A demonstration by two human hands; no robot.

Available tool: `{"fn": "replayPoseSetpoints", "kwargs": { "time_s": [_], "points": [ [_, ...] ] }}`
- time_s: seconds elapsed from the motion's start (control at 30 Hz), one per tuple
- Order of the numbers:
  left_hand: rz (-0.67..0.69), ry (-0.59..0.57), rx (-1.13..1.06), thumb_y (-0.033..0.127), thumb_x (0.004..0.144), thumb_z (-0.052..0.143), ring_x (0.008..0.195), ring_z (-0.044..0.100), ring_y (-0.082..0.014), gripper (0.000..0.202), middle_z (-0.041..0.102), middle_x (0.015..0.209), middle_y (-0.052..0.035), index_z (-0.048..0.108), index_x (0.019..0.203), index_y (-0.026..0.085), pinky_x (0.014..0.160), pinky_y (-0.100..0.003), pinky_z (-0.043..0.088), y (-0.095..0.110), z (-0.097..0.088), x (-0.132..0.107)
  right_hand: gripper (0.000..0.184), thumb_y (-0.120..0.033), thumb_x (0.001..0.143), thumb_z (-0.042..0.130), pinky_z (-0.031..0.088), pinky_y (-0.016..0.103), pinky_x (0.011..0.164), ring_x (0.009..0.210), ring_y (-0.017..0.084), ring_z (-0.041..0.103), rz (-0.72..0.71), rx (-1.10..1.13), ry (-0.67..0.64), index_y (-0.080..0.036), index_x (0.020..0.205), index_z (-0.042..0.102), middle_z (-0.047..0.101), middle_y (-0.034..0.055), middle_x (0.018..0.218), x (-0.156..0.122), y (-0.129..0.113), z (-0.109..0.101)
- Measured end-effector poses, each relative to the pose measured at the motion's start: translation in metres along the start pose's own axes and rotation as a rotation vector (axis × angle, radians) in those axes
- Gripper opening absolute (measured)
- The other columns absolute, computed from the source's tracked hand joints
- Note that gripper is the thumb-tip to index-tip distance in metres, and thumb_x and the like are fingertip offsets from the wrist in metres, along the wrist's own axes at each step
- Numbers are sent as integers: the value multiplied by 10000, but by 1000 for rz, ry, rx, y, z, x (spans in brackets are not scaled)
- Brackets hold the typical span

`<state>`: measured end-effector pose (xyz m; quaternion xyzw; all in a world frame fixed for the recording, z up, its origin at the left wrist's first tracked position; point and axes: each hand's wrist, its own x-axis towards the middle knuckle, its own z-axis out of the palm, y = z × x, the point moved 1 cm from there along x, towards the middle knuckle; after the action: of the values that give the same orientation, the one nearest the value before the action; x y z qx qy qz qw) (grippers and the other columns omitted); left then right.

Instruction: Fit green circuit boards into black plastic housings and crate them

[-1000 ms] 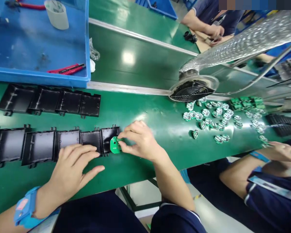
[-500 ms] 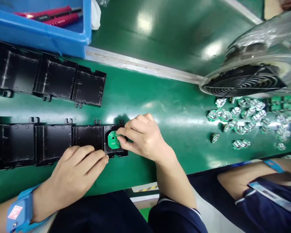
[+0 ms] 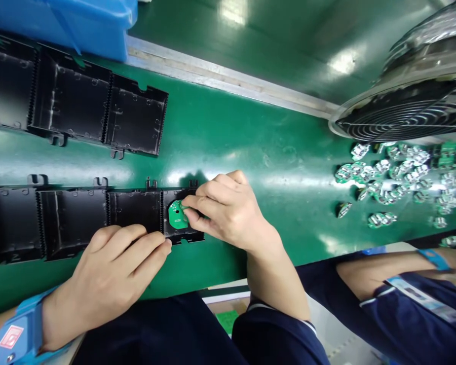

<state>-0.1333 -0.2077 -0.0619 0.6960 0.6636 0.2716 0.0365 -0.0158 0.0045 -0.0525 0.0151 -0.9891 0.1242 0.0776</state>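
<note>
A row of joined black plastic cases (image 3: 135, 210) lies in front of me. In its rightmost case sits a green circuit board (image 3: 177, 217) with a dark hole. My right hand (image 3: 228, 210) pinches the right side of this board between thumb and fingertips, closed on it. My left hand (image 3: 117, 276) is curled over the near edge of the row, just left of the board; its thumb is hidden. A blue wrist strap (image 3: 26, 324) is on my left wrist.
A second row of black cases (image 3: 137, 119) lies farther back, beside a blue bin (image 3: 87, 30). At the right are many small circuit boards (image 3: 383, 192) below a fan (image 3: 406, 114). A co-worker's arm (image 3: 380, 271) is at the lower right. A metal strip (image 3: 228, 81) crosses the table.
The view has shifted slightly, so the blue bin shows less and the fan sits farther right. Both hands keep their places at the case, the right still pinching the board.
</note>
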Motion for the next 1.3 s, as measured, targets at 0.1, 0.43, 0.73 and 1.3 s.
{"fn": "replayPoseSetpoints", "kwargs": {
  "time_s": [0.1, 0.43, 0.73, 1.3],
  "points": [
    [1, -2, -6, 76, 962, 543, 967, 559, -239, 214, 760, 1014, -42, 700, 1091, 144, 759, -390, 375, 0, 0, 0, 192, -233, 997, 573, 291, 360, 686, 748, 136, 522, 1, -15, 0, -218, 884, 727, 639, -12, 793, 0, 0, 2],
    [30, -42, 167, 199, 918, 687, 1043, 576, -256, 395, 705, 1306, -30, 656, 1310, 160, 783, -398, 386, 2, 2, -2, 193, -289, 933, 691, 317, 357, 673, 720, 147, 511, 62, -2, 128, -246, 1116, 732, 621, -14, 786, -18, -13, -16],
    [107, -149, 355, 231, 1012, 523, 1085, 567, -275, 429, 589, 1471, -44, 558, 1436, 181, 748, -407, 335, 3, 11, 3, 309, -339, 915, 667, 310, 372, 616, 635, 160, 434, 122, -146, 234, -117, 1117, 742, 577, -7, 633, -50, -45, 9],
    [59, -142, 307, 178, 974, 565, 1041, 569, -290, 420, 642, 1408, -29, 593, 1393, 157, 797, -446, 383, 0, 11, 6, 327, -373, 943, 629, 300, 364, 610, 676, 166, 468, 132, -128, 202, -89, 1071, 730, 565, -7, 673, -45, -48, 17]
  ]
}}
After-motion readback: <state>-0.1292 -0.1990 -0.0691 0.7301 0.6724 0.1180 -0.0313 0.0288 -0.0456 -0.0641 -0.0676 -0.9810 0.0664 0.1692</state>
